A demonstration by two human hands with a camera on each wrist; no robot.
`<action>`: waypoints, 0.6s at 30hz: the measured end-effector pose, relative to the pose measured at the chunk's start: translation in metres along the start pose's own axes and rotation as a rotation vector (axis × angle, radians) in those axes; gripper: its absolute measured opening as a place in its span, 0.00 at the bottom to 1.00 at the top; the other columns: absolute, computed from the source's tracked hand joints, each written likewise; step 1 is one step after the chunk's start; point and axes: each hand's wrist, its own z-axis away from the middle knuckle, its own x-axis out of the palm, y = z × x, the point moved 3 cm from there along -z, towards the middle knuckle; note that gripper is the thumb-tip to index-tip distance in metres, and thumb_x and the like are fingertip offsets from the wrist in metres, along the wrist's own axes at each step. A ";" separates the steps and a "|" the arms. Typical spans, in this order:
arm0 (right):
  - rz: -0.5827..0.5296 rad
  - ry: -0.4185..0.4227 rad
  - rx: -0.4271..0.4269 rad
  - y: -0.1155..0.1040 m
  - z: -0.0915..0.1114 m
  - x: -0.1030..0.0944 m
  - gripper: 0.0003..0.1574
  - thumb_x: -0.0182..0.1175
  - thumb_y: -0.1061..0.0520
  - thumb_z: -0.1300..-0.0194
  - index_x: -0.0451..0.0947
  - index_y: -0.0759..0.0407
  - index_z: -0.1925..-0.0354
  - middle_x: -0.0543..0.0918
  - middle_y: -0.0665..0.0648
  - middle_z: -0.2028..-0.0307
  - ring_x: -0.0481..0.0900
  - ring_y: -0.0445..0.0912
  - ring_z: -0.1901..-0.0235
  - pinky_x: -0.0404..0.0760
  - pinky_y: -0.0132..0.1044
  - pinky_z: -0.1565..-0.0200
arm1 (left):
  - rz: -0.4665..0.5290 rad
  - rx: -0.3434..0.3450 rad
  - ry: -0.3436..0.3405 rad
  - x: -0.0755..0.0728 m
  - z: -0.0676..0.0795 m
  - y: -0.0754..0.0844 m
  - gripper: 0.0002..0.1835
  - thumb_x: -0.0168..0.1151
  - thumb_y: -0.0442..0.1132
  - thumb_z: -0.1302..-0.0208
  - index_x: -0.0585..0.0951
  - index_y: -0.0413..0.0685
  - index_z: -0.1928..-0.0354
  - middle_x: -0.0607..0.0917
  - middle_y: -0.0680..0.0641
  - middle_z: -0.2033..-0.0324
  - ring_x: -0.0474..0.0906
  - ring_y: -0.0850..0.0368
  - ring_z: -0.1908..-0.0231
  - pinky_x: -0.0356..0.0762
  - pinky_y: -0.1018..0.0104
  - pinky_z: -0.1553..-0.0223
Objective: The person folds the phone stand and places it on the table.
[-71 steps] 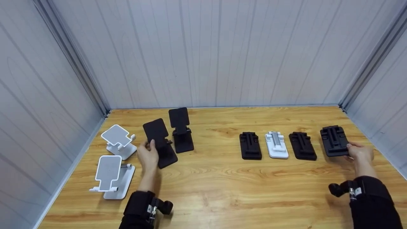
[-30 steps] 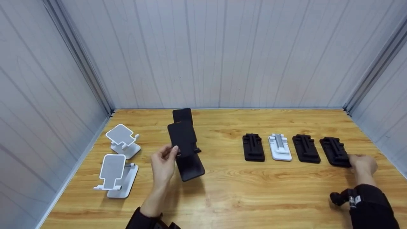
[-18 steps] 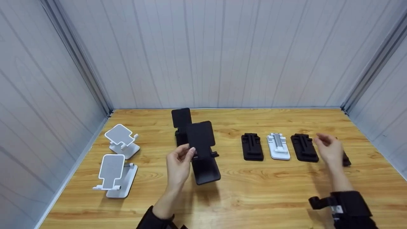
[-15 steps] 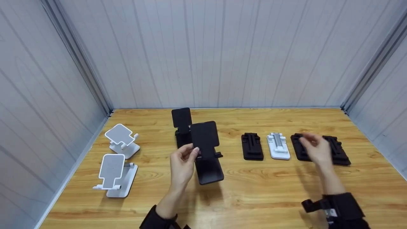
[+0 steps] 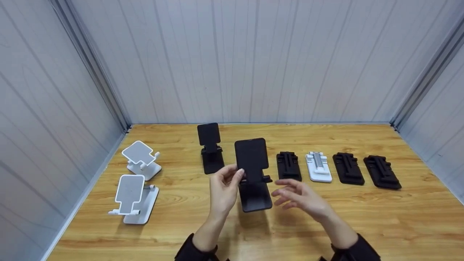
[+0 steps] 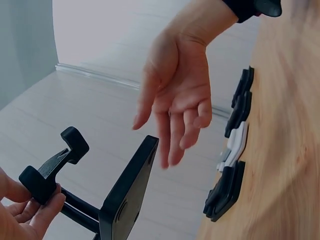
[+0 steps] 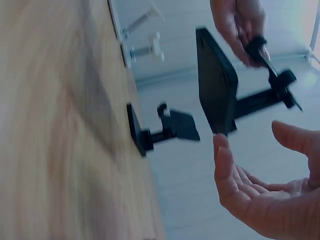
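Note:
An unfolded black phone stand (image 5: 251, 159) hangs above the table, its base lifted clear of the wood. My left hand (image 5: 224, 190) pinches it by the lip on its left side, thumb in front. Close by on the right is my right hand (image 5: 302, 197), fingers spread and holding nothing. In the right wrist view, its fingertips (image 7: 221, 145) come right up to the edge of the stand's base (image 7: 215, 80). From the left wrist view, the right palm (image 6: 185, 85) faces the stand with fingers extended.
Two unfolded white stands (image 5: 137, 154) (image 5: 129, 194) stand at the left, and another unfolded black stand (image 5: 210, 145) behind. Folded stands lie in a row at right: black (image 5: 289, 166), white (image 5: 319, 166), then two black (image 5: 348, 168) (image 5: 382, 172). Panel walls enclose the table.
My left hand has lifted the black stand and carried it right to the middle. The right hand set a folded black stand at the row's end, let go, and came over beside the raised stand.

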 end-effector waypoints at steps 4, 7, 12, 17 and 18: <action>-0.134 -0.070 0.021 0.004 -0.001 0.017 0.34 0.52 0.61 0.37 0.50 0.80 0.42 0.78 0.61 0.63 0.79 0.48 0.66 0.79 0.42 0.60 | 0.018 0.006 -0.009 0.004 0.003 -0.002 0.06 0.58 0.25 0.45 0.77 0.26 0.66 0.81 0.40 0.73 0.78 0.56 0.72 0.77 0.73 0.68; -0.211 -0.082 0.009 0.006 -0.001 0.023 0.33 0.52 0.63 0.37 0.50 0.80 0.42 0.79 0.60 0.63 0.80 0.46 0.68 0.80 0.40 0.62 | 0.029 0.020 -0.016 0.006 0.005 -0.002 0.06 0.58 0.25 0.45 0.77 0.26 0.66 0.80 0.40 0.74 0.77 0.57 0.72 0.77 0.73 0.68; -0.230 -0.038 -0.016 0.008 -0.002 0.028 0.27 0.51 0.66 0.38 0.53 0.79 0.46 0.79 0.64 0.60 0.80 0.48 0.66 0.81 0.38 0.64 | 0.036 0.023 -0.031 0.008 0.007 0.000 0.07 0.58 0.26 0.45 0.78 0.26 0.66 0.81 0.40 0.73 0.77 0.57 0.72 0.77 0.72 0.68; -0.183 0.038 -0.012 0.008 -0.001 0.030 0.27 0.52 0.66 0.39 0.54 0.79 0.48 0.78 0.66 0.60 0.80 0.49 0.66 0.81 0.38 0.65 | 0.038 0.011 -0.045 0.008 0.008 0.001 0.07 0.58 0.26 0.44 0.77 0.26 0.65 0.81 0.40 0.73 0.78 0.57 0.71 0.77 0.72 0.67; -0.176 0.051 -0.013 0.008 -0.001 0.030 0.27 0.52 0.67 0.40 0.54 0.79 0.48 0.78 0.66 0.60 0.80 0.49 0.66 0.81 0.38 0.66 | 0.036 0.010 -0.051 0.008 0.009 0.001 0.07 0.58 0.26 0.44 0.77 0.26 0.65 0.81 0.41 0.73 0.78 0.56 0.71 0.77 0.72 0.67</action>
